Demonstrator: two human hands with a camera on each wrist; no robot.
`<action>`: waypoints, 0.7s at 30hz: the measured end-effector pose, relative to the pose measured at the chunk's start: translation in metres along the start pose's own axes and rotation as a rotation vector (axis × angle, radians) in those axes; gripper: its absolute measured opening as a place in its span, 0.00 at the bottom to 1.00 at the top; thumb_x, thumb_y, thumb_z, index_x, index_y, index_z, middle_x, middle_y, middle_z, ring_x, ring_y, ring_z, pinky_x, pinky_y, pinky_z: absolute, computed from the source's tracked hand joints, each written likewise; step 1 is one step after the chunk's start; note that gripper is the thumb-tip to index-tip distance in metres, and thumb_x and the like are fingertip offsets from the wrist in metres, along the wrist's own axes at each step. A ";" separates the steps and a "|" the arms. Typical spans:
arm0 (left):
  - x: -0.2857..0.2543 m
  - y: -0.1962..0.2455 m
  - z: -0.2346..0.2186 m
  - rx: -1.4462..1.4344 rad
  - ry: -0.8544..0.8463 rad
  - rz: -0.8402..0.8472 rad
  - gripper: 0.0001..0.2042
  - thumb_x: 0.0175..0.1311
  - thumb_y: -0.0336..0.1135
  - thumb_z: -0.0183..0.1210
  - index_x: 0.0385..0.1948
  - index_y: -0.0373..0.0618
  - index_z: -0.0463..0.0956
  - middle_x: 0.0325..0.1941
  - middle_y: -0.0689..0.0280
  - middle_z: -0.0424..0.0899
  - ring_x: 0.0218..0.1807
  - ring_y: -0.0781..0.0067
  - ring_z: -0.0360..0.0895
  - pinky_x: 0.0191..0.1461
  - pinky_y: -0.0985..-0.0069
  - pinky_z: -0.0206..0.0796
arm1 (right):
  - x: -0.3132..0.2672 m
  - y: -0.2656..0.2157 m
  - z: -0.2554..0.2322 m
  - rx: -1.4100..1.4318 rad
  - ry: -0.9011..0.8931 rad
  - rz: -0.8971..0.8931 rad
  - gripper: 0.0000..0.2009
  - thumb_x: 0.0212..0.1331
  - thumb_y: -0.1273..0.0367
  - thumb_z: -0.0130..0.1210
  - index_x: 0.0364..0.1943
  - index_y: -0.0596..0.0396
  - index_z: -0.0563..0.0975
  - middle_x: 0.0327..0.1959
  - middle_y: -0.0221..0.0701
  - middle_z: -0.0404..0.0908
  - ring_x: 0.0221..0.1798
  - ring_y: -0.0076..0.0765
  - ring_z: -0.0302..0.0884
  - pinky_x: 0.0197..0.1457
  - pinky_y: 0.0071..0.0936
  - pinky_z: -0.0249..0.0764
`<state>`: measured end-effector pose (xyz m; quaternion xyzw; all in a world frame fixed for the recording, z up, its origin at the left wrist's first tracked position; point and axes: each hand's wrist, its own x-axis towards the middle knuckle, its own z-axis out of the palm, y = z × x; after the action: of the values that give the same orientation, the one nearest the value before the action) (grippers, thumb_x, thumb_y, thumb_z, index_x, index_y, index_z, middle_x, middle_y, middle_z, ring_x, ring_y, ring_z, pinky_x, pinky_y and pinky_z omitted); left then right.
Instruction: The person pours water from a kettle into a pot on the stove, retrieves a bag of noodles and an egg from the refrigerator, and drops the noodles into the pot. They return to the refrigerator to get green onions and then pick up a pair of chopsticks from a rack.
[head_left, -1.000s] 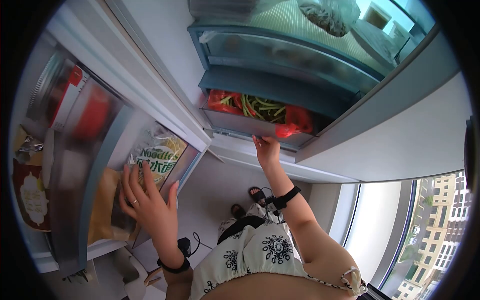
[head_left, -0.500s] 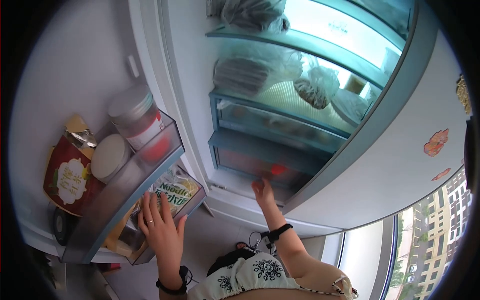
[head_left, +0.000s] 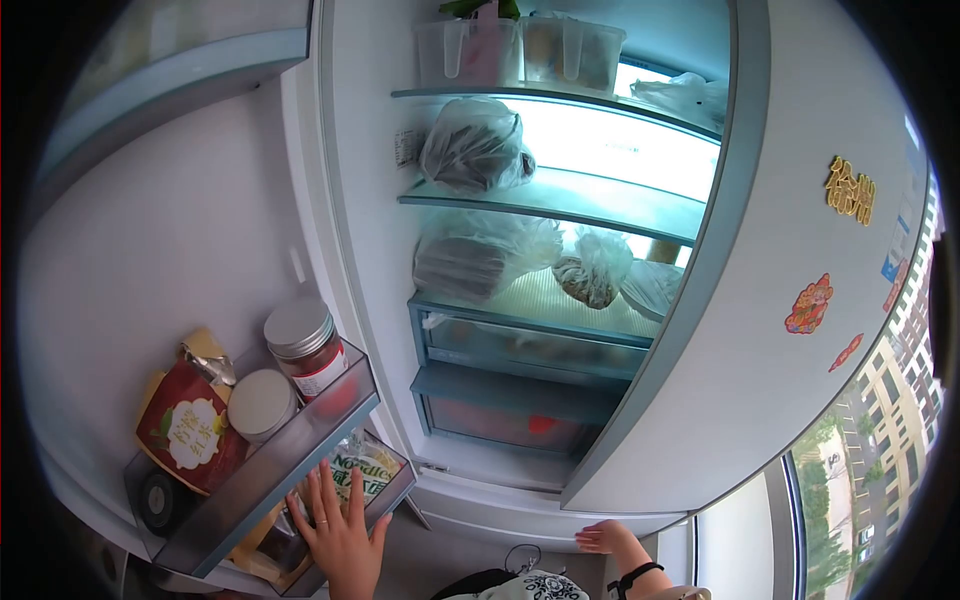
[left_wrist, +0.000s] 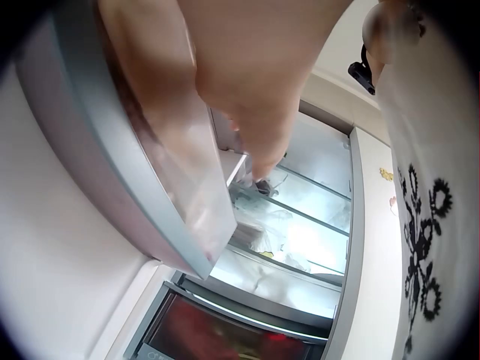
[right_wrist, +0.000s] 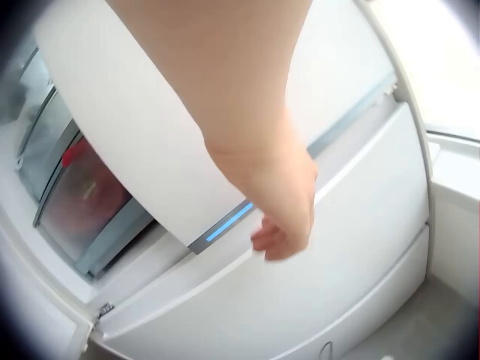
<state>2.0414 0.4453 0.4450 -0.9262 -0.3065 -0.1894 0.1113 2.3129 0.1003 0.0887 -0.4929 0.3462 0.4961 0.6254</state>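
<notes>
The left hand [head_left: 343, 535] lies with spread, straight fingers over the lower door bin [head_left: 400, 487], beside the noodle packet [head_left: 362, 470]. In the left wrist view that hand [left_wrist: 251, 82] is close to the lens and its fingertips are mostly hidden. The right hand [head_left: 600, 537] is near the lower front of the fridge, holding nothing visible, its fingers loosely bent. In the right wrist view the right hand [right_wrist: 283, 217] hangs before the white fridge front [right_wrist: 315, 262]. The bottom drawer [head_left: 500, 425], with something red inside, is closed.
The left fridge door stands open; its upper bin [head_left: 300, 440] holds a jar [head_left: 305, 350], a white-lidded tub [head_left: 262, 403] and a red bag [head_left: 190, 430]. Shelves hold plastic bags [head_left: 475, 145] and two clear bins [head_left: 570, 55]. The right door [head_left: 740, 330] borders a window.
The bottom drawer has gone from pulled out to closed. The right hand has left it and moved right. The head view has tilted up, while the left hand remains at the door bin.
</notes>
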 end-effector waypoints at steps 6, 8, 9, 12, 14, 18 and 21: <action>-0.032 -0.026 0.013 -0.247 0.413 0.103 0.23 0.58 0.41 0.56 0.55 0.44 0.70 0.66 0.50 0.59 0.70 0.46 0.54 0.69 0.44 0.42 | 0.032 -0.003 -0.008 0.531 0.068 -0.437 0.14 0.56 0.76 0.41 0.48 0.61 0.68 0.45 0.41 0.76 0.51 0.48 0.74 0.58 0.43 0.69; -0.047 -0.037 0.010 -0.338 0.613 0.116 0.19 0.61 0.37 0.50 0.52 0.41 0.70 0.61 0.50 0.63 0.64 0.43 0.60 0.64 0.45 0.50 | 0.065 -0.004 -0.009 0.568 -0.035 -0.320 0.10 0.53 0.77 0.42 0.40 0.58 0.70 0.37 0.39 0.74 0.50 0.50 0.73 0.59 0.45 0.68; -0.057 -0.047 0.010 -0.328 0.621 0.110 0.19 0.61 0.37 0.50 0.52 0.41 0.70 0.61 0.50 0.63 0.64 0.43 0.60 0.64 0.45 0.50 | 0.068 -0.003 -0.002 0.560 -0.046 -0.319 0.10 0.53 0.77 0.42 0.40 0.58 0.70 0.37 0.39 0.74 0.50 0.50 0.73 0.59 0.45 0.68; -0.087 -0.087 0.013 -0.217 0.828 0.014 0.21 0.64 0.38 0.48 0.56 0.39 0.64 0.63 0.47 0.59 0.66 0.43 0.56 0.65 0.47 0.49 | 0.083 -0.009 0.025 0.652 -0.055 -0.423 0.06 0.49 0.77 0.46 0.33 0.58 0.71 0.35 0.41 0.73 0.45 0.48 0.72 0.55 0.47 0.70; -0.099 -0.112 0.008 -0.201 0.887 -0.127 0.23 0.64 0.39 0.48 0.58 0.37 0.61 0.64 0.46 0.56 0.67 0.42 0.54 0.66 0.47 0.47 | 0.106 -0.013 0.026 0.752 -0.009 -0.458 0.05 0.46 0.77 0.46 0.29 0.58 0.70 0.36 0.40 0.71 0.41 0.45 0.68 0.51 0.47 0.68; -0.120 -0.163 0.011 -0.320 0.910 -0.356 0.33 0.67 0.47 0.49 0.66 0.35 0.49 0.70 0.44 0.48 0.72 0.46 0.48 0.70 0.50 0.38 | 0.079 0.001 0.054 0.810 0.059 -0.597 0.06 0.45 0.78 0.43 0.28 0.58 0.70 0.39 0.40 0.69 0.41 0.45 0.66 0.49 0.45 0.67; -0.135 -0.188 0.042 -0.688 0.813 -0.371 0.37 0.66 0.53 0.47 0.69 0.36 0.43 0.72 0.45 0.46 0.73 0.48 0.44 0.72 0.52 0.36 | 0.098 0.009 0.033 0.729 -0.010 -0.591 0.06 0.46 0.77 0.43 0.30 0.56 0.70 0.41 0.38 0.68 0.43 0.44 0.65 0.50 0.47 0.66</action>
<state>1.8390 0.5359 0.3673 -0.6923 -0.3173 -0.6363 -0.1233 2.3283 0.1599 0.0046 -0.3163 0.3398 0.1452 0.8738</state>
